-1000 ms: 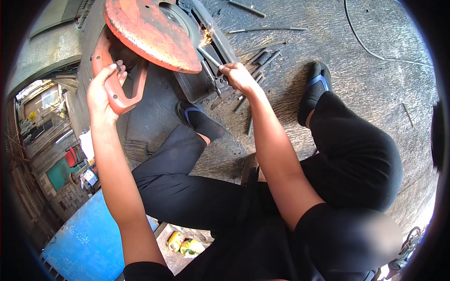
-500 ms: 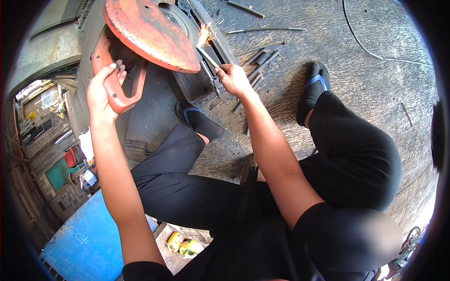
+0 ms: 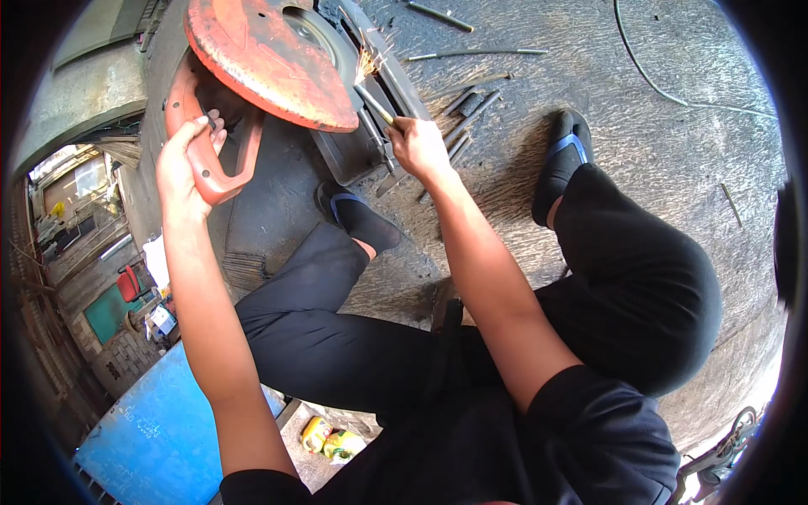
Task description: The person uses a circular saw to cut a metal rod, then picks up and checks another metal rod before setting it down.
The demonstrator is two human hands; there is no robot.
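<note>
The left hand [image 3: 187, 160] is gripping the orange handle [image 3: 215, 160] of the cut-off saw, its grip wrapped tight around the bar, and it is sitting lower than a second ago; the handle is being pressed down. The orange guard [image 3: 265, 59] is covering the wheel, tilted over the saw's dark base [image 3: 353, 143] on the floor.

Just right of the guard, sparks [image 3: 368, 61] are spraying up where the wheel meets the metal. A second ago there was only a faint glint there, so the cut now appears to be biting in earnest.

The right hand [image 3: 418, 145] has moved up closer to the wheel. Its grip is closed around a thin rod [image 3: 376, 105], and it is holding the rod across the base with the far end under the guard's edge. That puts the fingers near the sparks, which looks like the main hazard here.

Farther right, cut rods [image 3: 467, 105] are lying scattered on the floor [image 3: 640, 143] beside the base, and the person's dark shoe [image 3: 562, 160] is resting well apart from the saw. The pile suggests repeated cuts, with this piece partway through.
</note>
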